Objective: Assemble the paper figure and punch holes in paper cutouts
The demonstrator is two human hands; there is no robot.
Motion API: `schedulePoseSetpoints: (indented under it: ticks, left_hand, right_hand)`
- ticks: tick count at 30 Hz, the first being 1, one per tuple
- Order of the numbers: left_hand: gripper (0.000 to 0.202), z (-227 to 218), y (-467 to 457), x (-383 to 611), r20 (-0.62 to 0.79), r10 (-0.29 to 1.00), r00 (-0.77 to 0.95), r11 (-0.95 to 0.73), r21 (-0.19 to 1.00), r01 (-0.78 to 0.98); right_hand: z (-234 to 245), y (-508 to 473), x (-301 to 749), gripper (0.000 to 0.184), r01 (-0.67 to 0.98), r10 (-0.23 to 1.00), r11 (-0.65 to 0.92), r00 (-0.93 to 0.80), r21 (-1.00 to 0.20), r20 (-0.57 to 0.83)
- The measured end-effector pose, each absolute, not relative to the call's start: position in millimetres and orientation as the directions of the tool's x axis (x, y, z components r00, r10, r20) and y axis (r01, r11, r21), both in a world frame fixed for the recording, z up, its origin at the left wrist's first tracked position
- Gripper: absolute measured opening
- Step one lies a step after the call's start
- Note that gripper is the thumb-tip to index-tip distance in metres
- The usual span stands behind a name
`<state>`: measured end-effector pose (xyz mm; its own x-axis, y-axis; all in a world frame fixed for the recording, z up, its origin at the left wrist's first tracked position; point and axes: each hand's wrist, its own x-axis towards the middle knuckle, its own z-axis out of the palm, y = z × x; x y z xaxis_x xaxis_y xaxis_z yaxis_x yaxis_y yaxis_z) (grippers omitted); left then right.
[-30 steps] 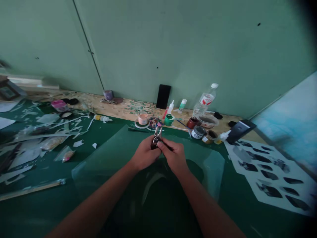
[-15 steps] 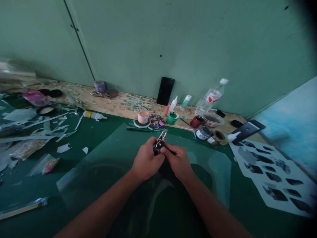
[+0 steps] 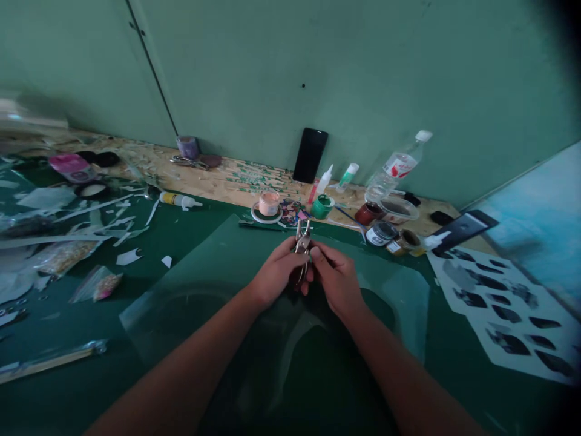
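Green table, left grip and right grip on pliers, tips farther apart

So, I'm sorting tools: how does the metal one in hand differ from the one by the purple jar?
The pliers-like tool is gripped by the left hand, the right hand against it; the loose tool lies on the wooden strip. The pliers-like tool points toward the wall; the loose tool lies roughly sideways. Both look silvery.

The pliers are silvery, the tabletop dark green, the phone black.
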<state>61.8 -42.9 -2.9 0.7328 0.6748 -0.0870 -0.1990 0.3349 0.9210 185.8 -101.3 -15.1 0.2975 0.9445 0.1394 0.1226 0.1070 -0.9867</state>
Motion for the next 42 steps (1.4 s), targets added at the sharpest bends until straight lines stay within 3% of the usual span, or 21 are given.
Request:
schedulePoseSetpoints:
  ticks: [3, 7, 11, 18, 32, 39, 42]
  left_hand:
    - [0.025, -7.4, -39.6, 65.9, -0.149, 0.709, 0.69, 0.504, 0.791, -0.346]
    - [0.02, -10.6, -37.0, 67.8, -0.186, 0.79, 0.585, 0.534, 0.678, -0.505]
    - [0.021, -9.0, -37.7, 66.9, -0.153, 0.782, 0.604, 0.538, 0.655, -0.531]
    - [0.027, -9.7, -40.0, 67.4, -0.103, 0.723, 0.683, 0.567, 0.654, -0.502]
    - [0.035, -15.8, -36.5, 65.7, -0.045, 0.694, 0.719, 0.5, 0.749, -0.435]
    - [0.043, -23.8, -30.0, 66.1, -0.004, 0.734, 0.679, 0.35, 0.859, -0.373]
    - [0.033, -20.2, -31.8, 63.3, 0.054, 0.761, 0.646, 0.117, 0.969, -0.217]
  right_hand:
    - [-12.4, -101.6, 181.4, 0.037, 0.048, 0.92, 0.108, 0.374, -0.993, 0.118]
    - [-11.6, -103.9, 180.4, 0.026, 0.339, 0.877, 0.088, 0.42, -0.937, 0.234]
    - [-12.2, -106.1, 181.0, 0.021, 0.539, 0.877, 0.098, 0.351, -0.837, 0.328]
    - [-7.7, -106.8, 184.0, 0.017, 0.62, 0.866, 0.12, 0.316, -0.775, 0.387]
    - [-9.7, -110.1, 183.2, 0.019, 0.638, 0.863, 0.114, 0.316, -0.762, 0.395]
    - [-17.8, -107.6, 184.2, 0.025, 0.655, 0.866, 0.043, 0.353, -0.754, 0.355]
    - [-18.8, -106.9, 182.5, 0.028, 0.617, 0.875, 0.004, 0.379, -0.787, 0.302]
